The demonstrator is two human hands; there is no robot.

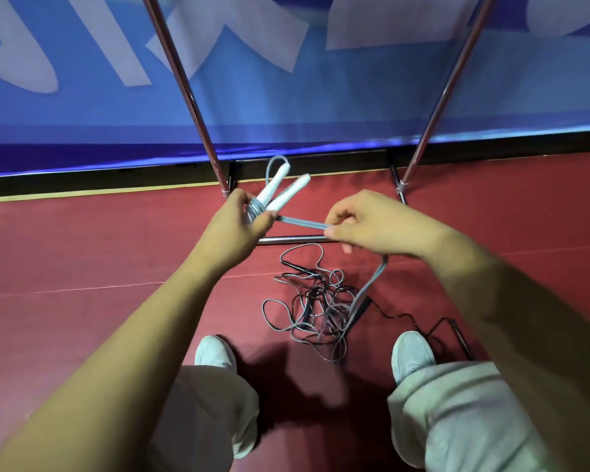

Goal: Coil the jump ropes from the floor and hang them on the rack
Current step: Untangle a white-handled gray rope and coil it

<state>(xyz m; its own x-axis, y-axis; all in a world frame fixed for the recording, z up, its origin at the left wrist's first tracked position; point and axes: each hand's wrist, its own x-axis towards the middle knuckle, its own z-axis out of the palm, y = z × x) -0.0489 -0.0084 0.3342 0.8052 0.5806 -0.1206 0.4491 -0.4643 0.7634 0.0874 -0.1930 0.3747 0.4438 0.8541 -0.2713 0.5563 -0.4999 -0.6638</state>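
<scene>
Left hand (239, 219) clamps both white handles (280, 192) and the grey rope (302, 223) coils; right hand (365, 223), at 3 o'clock, pinches the doubled strand. Keep it taut, wrapping evenly, drawing slack from the floor tangle (321, 301) at 6 o'clock

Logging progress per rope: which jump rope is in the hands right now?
The grey rope with white handles: the left hand grips its handles and coils, the right hand pulls its cord taut. The black ropes lie tangled on the floor.
</scene>
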